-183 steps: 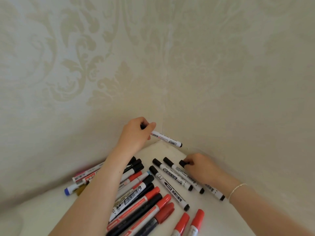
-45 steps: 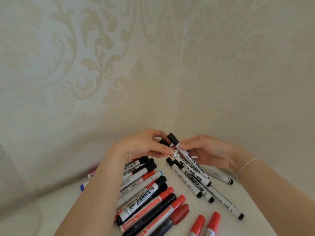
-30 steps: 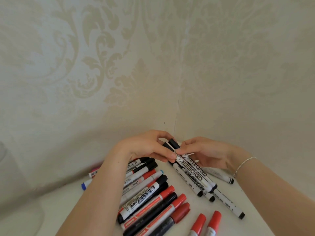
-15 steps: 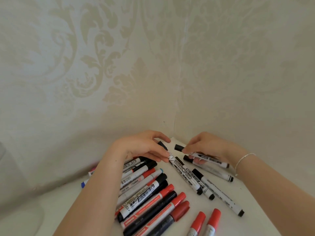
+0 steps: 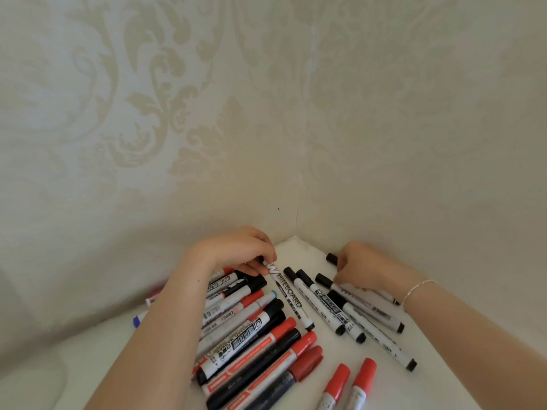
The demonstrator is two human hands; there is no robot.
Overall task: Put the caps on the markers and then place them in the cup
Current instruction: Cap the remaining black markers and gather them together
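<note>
Many capped markers lie on a white tabletop in a wall corner. My left hand pinches the top end of a white marker printed WHITEBOARD, which lies flat on the table. My right hand is down by the right wall, its fingers curled over a black-capped marker whose cap sticks out to the left. Between the hands lies a row of black-capped white markers. A pile of black and red markers sits partly under my left forearm.
Two red-capped markers lie near the front edge. A blue-tipped marker pokes out left of my forearm. A pale rounded shape at the lower left is too blurred to identify. Patterned walls close the corner behind and to the right.
My right hand carried a black-capped marker right and down to the table by the wall. My left hand laid the WHITEBOARD marker flat beside the row.
</note>
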